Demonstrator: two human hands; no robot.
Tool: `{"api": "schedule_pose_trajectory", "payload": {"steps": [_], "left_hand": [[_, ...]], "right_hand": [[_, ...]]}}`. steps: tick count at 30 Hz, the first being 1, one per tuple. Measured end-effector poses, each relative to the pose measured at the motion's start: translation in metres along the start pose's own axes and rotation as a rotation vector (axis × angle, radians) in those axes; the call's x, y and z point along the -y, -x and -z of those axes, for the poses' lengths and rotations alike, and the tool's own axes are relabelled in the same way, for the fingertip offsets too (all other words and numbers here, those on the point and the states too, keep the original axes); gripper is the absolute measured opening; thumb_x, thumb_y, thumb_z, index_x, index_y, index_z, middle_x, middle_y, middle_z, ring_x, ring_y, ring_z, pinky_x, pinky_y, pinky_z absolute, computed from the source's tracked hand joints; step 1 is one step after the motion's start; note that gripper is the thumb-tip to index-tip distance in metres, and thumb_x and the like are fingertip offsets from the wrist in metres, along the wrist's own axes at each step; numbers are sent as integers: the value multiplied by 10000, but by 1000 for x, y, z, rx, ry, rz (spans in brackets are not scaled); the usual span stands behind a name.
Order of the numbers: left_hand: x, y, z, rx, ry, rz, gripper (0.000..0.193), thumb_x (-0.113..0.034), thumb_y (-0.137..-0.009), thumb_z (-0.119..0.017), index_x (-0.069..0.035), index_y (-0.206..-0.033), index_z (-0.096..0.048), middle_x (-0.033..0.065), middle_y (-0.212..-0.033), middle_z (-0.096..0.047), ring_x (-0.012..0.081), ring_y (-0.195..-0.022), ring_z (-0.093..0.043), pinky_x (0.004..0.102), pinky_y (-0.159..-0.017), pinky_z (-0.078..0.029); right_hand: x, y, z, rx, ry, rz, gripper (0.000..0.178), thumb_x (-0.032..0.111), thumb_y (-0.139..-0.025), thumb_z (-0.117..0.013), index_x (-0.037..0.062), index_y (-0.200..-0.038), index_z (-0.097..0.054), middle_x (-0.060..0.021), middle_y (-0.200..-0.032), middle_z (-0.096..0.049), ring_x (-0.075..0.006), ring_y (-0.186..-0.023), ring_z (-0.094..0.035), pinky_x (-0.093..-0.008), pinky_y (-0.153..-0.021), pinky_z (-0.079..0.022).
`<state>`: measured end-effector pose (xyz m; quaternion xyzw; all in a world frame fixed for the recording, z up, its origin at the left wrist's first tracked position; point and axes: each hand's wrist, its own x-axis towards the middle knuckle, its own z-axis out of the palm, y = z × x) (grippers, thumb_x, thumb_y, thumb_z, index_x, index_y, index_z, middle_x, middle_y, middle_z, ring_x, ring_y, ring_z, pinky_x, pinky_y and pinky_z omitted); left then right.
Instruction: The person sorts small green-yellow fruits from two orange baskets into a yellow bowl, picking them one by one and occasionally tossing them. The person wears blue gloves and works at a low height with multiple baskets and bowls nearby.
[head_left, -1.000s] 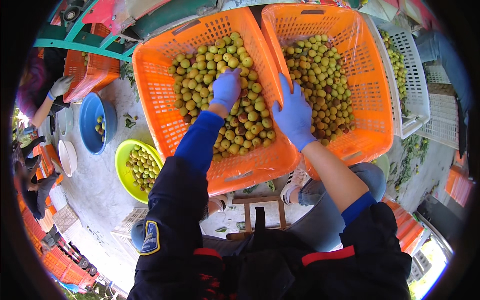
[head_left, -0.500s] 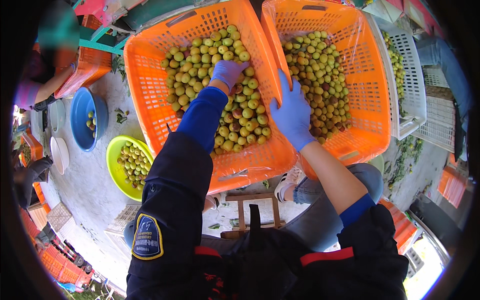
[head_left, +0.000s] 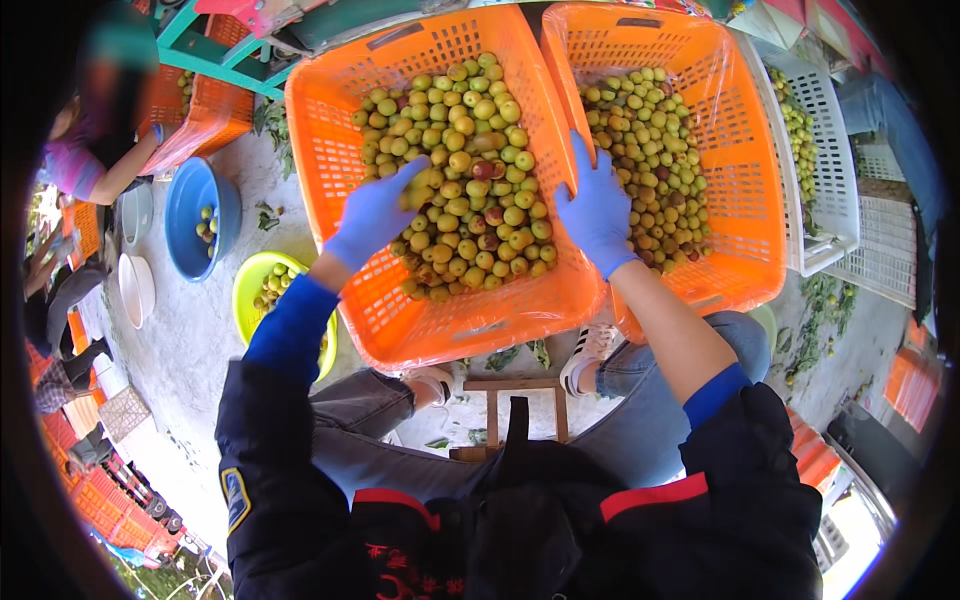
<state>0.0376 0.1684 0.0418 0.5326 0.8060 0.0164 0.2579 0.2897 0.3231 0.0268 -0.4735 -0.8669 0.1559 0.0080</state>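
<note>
My left hand (head_left: 370, 222), in a purple-blue glove, is over the left side of the fruit in the left orange crate (head_left: 340, 140). Its fingers are apart, with the tips among small round yellow-green fruits (head_left: 470, 215), some reddish brown. Whether a fruit is caught between the fingertips is hard to make out. My gloved right hand (head_left: 597, 212) lies on the near left rim of the right orange crate (head_left: 735, 170), fingers stretched out and spread. More small fruits (head_left: 655, 165) fill that crate's bottom. Clear plastic lines both crates.
A lime-green basin (head_left: 243, 300) and a blue basin (head_left: 180, 225) with fruits stand on the floor to the left, near a white bowl (head_left: 137, 290). At right is a white crate (head_left: 835, 150) of fruit. Another person's arm (head_left: 125, 175) shows at far left. A wooden stool (head_left: 515, 385) is between my feet.
My left hand has moved left and toward me, out of the middle of the fruit. My right hand stays by the rim. The whole view has shifted slightly.
</note>
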Motion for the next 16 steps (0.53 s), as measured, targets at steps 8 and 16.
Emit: {"api": "schedule_pose_trajectory", "payload": {"steps": [8, 16], "left_hand": [[166, 205, 8, -262, 41, 189, 808, -107, -698, -721, -201, -1425, -382, 157, -950, -681, 343, -818, -661, 381, -765, -532], [278, 254, -48, -96, 53, 474, 1120, -153, -640, -813, -114, -1512, -112, 345, -1418, -299, 452, -1238, -437, 464, -1005, -419]], "right_hand": [[2, 0, -5, 14, -19, -19, 728, 238, -837, -601, 235, -1471, -243, -180, -1287, -462, -349, -972, -605, -431, -681, -555], [-3, 2, -3, 10, -19, -35, 724, 237, -838, -599, 232, -1469, -243, -174, -1269, -468, -360, -1012, -586, -448, -720, -548]]}}
